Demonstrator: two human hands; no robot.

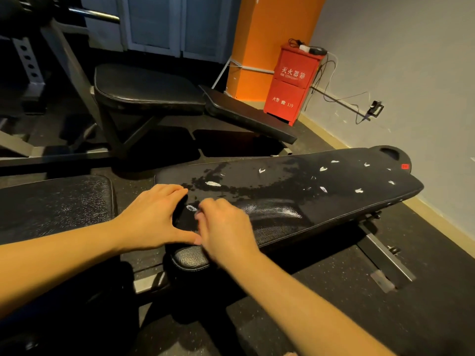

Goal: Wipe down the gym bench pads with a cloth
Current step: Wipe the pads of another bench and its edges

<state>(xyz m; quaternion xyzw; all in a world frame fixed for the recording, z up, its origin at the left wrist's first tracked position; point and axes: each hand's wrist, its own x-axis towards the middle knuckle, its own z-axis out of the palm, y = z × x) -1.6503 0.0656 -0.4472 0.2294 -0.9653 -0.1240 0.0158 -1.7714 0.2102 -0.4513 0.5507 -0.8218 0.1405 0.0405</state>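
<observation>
On 1 of 4 pads (pixel 282 201): 2 hands (pixel 151 217) (pixel 226 227), L+R.

Single head-worn view, angled forward and down, close over bench pad (pixel 295 199)

In the middle of the frame, both hands meet at the near end of a black cloth (pixel 282 181) with white flecks, draped over the long bench pad (pixel 277 227). The left hand (pixel 151 217) lies spread on it. The right hand (pixel 226 227) is blurred, its fingers bent. A red fire extinguisher box (pixel 290 83) stands at upper right.
</observation>
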